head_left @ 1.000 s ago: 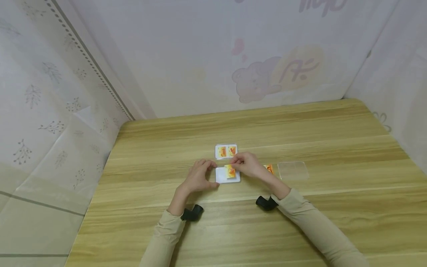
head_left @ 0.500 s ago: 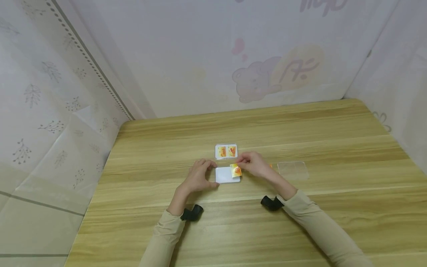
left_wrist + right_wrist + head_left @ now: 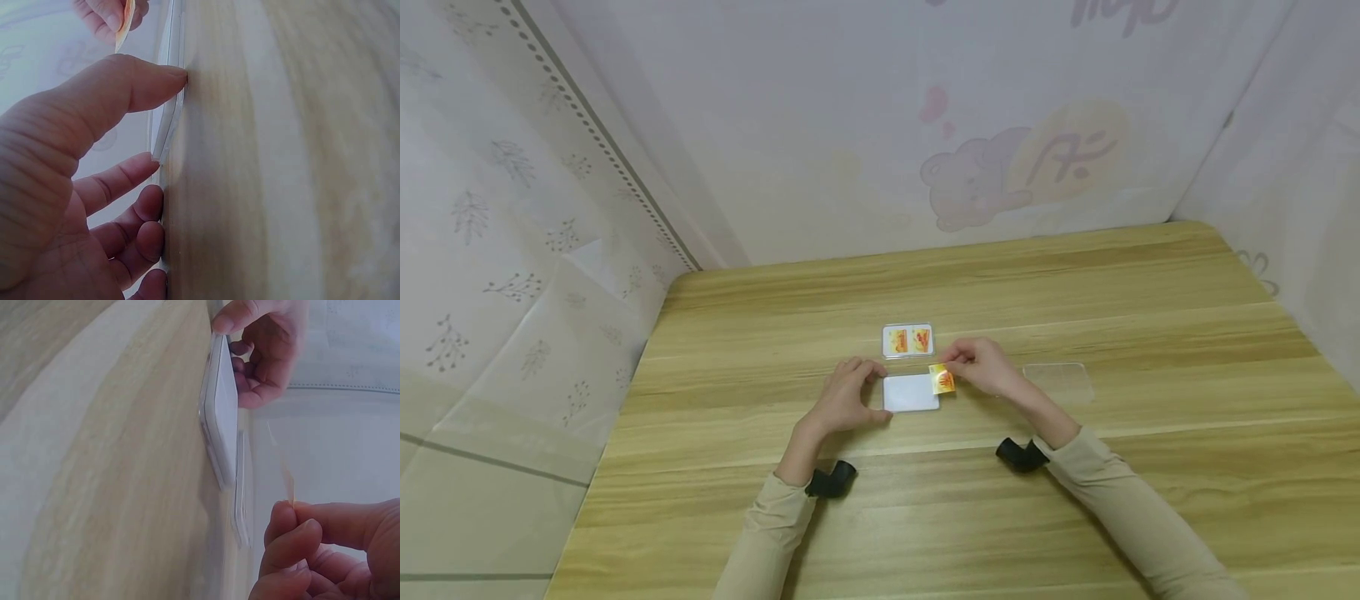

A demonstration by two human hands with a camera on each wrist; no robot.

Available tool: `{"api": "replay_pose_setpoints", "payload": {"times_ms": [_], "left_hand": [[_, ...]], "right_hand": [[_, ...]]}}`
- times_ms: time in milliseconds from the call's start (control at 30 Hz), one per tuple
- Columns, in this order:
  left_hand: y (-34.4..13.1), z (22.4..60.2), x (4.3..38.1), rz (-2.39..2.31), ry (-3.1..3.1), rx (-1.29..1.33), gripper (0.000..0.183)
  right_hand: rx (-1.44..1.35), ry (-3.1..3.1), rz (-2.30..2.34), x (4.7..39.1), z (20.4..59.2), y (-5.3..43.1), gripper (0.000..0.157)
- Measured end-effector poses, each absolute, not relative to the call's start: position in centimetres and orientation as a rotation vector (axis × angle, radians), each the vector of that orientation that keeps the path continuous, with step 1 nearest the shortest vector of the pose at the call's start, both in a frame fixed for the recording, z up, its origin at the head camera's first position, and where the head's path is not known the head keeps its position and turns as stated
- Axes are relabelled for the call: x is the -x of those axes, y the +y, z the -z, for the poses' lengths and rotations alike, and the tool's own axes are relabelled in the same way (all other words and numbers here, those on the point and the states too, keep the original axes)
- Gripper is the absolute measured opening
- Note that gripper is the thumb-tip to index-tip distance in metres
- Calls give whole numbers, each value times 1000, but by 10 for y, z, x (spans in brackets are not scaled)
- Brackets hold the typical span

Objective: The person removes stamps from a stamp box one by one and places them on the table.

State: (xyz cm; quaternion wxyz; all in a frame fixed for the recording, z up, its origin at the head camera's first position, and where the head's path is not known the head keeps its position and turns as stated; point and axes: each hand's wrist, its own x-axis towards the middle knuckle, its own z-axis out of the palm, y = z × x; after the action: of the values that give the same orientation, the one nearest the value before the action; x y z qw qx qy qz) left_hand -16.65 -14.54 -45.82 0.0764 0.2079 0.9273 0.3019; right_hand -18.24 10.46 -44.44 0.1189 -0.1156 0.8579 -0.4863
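My left hand [image 3: 844,398] holds a flat white case [image 3: 904,393] at its left end, with thumb on the near edge and index finger at the far edge. In the right wrist view this white case [image 3: 224,419] shows a clear rim beneath. My right hand [image 3: 983,367] pinches a small yellow-and-orange stamp-like paper [image 3: 943,379] by its upper right corner, between thumb and index finger. From the head it overlaps the case's right end; in the right wrist view the thin paper [image 3: 289,482] is raised and seen nearly edge-on.
Just behind lies a clear-rimmed case [image 3: 908,341] with two similar orange papers on white. A transparent lid [image 3: 1060,383] rests on the wooden table [image 3: 820,317] to the right. Black wrist mounts [image 3: 832,480] hang below both wrists. Printed curtains stand behind.
My right hand has moved right with the paper, from over the middle of the white case to its right end. Another orange paper beside the right forearm is now hidden. The left hand stays put.
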Motion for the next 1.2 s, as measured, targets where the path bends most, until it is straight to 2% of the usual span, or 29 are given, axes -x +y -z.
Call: {"api": "replay_pose_setpoints", "payload": {"times_ms": [1200], "left_hand": [[-147, 460, 167, -921, 2769, -652, 54]], "right_hand": [[334, 2578, 1376, 182, 455, 127, 6]]}}
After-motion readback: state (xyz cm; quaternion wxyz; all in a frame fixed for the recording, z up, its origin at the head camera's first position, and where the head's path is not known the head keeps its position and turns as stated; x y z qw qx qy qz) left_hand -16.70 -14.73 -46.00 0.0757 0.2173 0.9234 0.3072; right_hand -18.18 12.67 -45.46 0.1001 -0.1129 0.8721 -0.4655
